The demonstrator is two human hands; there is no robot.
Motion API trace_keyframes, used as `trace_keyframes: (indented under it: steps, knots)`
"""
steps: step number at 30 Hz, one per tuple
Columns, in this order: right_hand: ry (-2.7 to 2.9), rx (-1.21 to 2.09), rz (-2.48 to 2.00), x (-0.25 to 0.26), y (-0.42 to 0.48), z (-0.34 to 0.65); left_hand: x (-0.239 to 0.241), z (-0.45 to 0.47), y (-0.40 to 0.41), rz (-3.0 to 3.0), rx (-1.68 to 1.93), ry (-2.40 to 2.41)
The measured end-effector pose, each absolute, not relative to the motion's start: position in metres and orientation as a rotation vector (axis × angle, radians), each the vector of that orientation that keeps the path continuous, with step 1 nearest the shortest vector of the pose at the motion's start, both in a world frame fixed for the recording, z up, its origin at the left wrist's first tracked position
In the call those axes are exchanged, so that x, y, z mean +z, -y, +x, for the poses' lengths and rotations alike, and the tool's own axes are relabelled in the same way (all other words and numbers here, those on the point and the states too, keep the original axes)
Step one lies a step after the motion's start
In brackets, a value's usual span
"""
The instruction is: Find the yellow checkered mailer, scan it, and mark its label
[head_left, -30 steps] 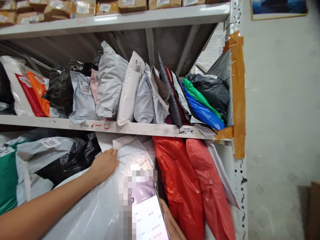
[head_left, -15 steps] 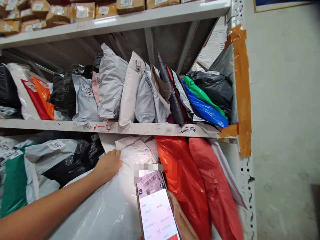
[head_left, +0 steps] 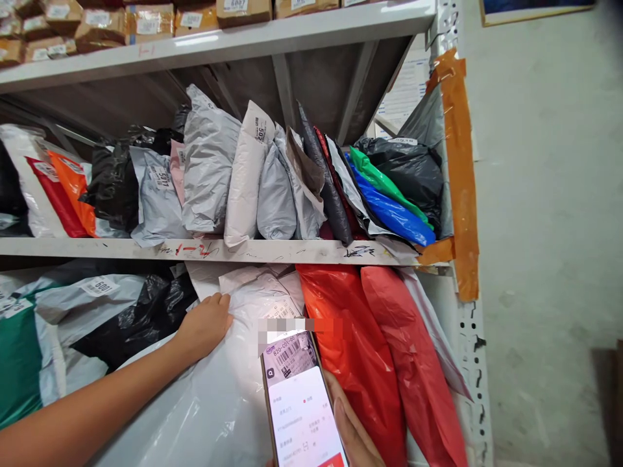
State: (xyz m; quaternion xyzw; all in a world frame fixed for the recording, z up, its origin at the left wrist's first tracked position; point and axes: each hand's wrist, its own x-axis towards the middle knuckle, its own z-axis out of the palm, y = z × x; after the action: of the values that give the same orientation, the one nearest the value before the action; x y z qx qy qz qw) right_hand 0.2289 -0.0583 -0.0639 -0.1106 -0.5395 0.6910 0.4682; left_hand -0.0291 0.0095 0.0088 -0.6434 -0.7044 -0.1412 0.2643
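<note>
My left hand (head_left: 204, 324) lies flat, fingers together, on the upper left side of a large white plastic parcel (head_left: 214, 402) that stands on the lower shelf. A barcode label shows near that parcel's top. My right hand (head_left: 348, 431) holds a phone (head_left: 302, 408) upright in front of the parcel. The phone's screen shows a camera picture of the barcode above a white form. Two red parcels (head_left: 360, 350) lean just to the right of the phone.
The middle shelf board (head_left: 272, 250) carries a row of upright grey, white, black, blue and green mailer bags (head_left: 253, 181). Cardboard boxes sit on the top shelf (head_left: 146, 23). Black and green bags (head_left: 121, 318) lie at lower left. A taped steel upright (head_left: 457, 194) and a bare wall stand at right.
The phone has risen from the bottom edge into fuller view in front of the white parcel, and its screen now shows the barcode. My left hand has stayed on the parcel.
</note>
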Motion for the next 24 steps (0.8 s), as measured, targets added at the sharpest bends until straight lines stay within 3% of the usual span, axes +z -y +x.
trace_keyframes:
  steps: [16, 24]
  knots:
    - [1.198, 1.819, -0.337, -0.1, 0.083, 0.24, 0.008, -0.03, -0.013, -1.709, -0.304, 1.82]
    - [1.221, 1.596, -0.441, -0.118, 0.084, 0.256, 0.003, -0.032, -0.018, -1.676, -0.27, 1.839]
